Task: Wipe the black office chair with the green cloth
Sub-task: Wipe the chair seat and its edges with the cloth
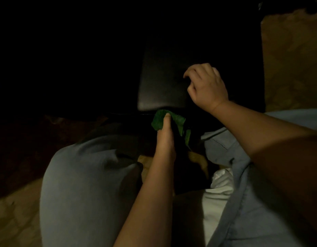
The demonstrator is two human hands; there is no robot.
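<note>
head view, going outward from the fingertips: pinching a bunched fold of the green cloth point(179, 120) under the thumb of the left hand point(164, 139), hiding the other fingers behind the fabric, so not telling how they are lying. holding the cloth just below the near edge of a padded part of the black office chair point(161, 82), touching it or nearly so; not telling which in the gloom. curling the fingers of the right hand point(207, 88) loosely together at the pad's right side, tips resting on its surface; not showing whether actually gripping the edge. crouching close, with a denim-clad knee point(82, 166) left of the forearm. judging the cloth as light, limp and easily crumpled, best wadding it into the palm; judging the pad as smooth, slightly yielding and probably slick, expecting rolling or swivelling from the chair, so bracing at the pad's edge while rubbing.
</note>
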